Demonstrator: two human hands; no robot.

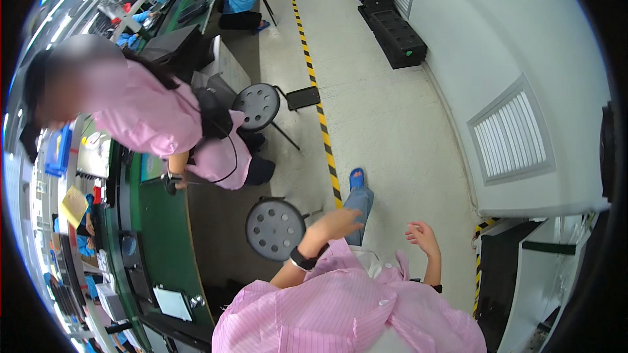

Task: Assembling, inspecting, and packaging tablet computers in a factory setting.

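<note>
Both of my hands are in front of my pink striped smock. My left hand is raised with its fingers stretched out and nothing in it; a dark band circles that wrist. The round grey stool with holes in its seat stands closest to it, on the left. Off to the right, my right hand hangs over the floor, its fingers loosely bent and apart, holding nothing. My foot in a blue slipper shows ahead on the pale floor.
A green workbench runs along the left, where a person in pink leans. Another stool and a black tray stand near the striped floor tape. Black crates line the right wall.
</note>
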